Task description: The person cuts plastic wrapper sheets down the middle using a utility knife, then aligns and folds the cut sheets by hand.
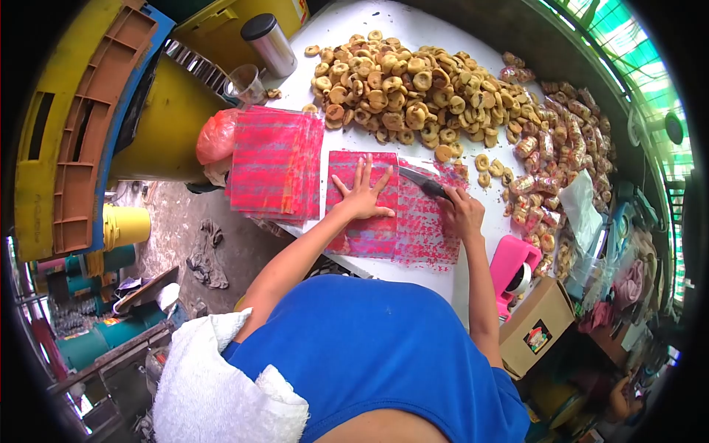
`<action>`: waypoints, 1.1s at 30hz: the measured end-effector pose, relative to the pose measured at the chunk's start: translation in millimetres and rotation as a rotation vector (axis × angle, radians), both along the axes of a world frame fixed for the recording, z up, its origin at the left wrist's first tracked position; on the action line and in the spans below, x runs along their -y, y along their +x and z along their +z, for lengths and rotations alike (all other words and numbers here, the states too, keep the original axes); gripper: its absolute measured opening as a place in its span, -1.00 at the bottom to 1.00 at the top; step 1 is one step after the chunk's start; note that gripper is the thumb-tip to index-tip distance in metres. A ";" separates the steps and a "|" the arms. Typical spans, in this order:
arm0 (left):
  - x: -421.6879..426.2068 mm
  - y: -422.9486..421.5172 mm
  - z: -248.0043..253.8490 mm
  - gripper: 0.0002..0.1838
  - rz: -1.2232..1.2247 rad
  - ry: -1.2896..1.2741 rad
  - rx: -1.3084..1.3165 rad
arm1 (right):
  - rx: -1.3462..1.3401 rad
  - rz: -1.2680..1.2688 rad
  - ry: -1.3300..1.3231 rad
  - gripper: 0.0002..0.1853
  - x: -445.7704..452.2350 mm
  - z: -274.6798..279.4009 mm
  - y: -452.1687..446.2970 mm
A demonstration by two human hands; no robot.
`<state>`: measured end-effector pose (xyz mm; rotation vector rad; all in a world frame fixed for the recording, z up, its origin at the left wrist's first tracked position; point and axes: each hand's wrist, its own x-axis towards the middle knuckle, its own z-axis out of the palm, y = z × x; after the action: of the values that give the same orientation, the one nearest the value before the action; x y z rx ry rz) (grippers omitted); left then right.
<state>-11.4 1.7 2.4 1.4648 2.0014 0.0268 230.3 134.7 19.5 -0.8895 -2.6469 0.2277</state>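
Red-printed rectangular plastic sheets (pixel 432 240) lie on the white surface (pixel 298 90) at six o'clock from the heaped golden ring-shaped biscuits (pixel 421 96), pressed flat under the left hand (pixel 360 201), its grip spread, while the right hand's (pixel 467 213) grip pinches a black-handled curved knife (pixel 421 181) near their one o'clock edge.

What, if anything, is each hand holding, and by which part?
The right hand holds a knife by its black handle. The left hand grips nothing; it lies flat, fingers spread, on red-printed sheets.
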 end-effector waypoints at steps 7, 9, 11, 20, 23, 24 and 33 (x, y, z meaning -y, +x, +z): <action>-0.6 1.1 4.1 0.26 0.004 -0.008 0.000 | -0.010 0.058 0.020 -0.69 7.1 -4.2 -31.4; 0.1 2.4 3.7 0.26 0.003 -0.009 -0.001 | -0.039 0.099 0.076 -0.69 -2.7 -6.9 -34.9; -0.5 1.3 5.0 0.26 0.005 -0.008 0.004 | -0.051 0.101 0.117 -0.70 -10.1 -4.9 -30.5; -1.6 1.0 3.1 0.25 0.000 -0.027 0.013 | -0.038 0.102 0.230 -0.68 -26.8 -20.1 -40.8; 0.1 0.1 3.5 0.24 0.003 0.001 0.035 | -0.033 -0.029 0.138 -0.67 -39.9 -1.2 -39.4; -0.1 -1.6 3.3 0.24 0.004 0.001 0.032 | 0.007 -0.072 0.166 -0.67 -49.3 4.5 -33.9; 0.9 3.8 6.0 0.24 0.007 0.001 0.021 | -0.170 -0.173 0.059 -0.64 -15.1 13.0 49.5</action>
<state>-7.6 0.7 8.4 1.4531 1.9900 0.0461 279.8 149.8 32.5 -1.0255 -2.3936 0.1729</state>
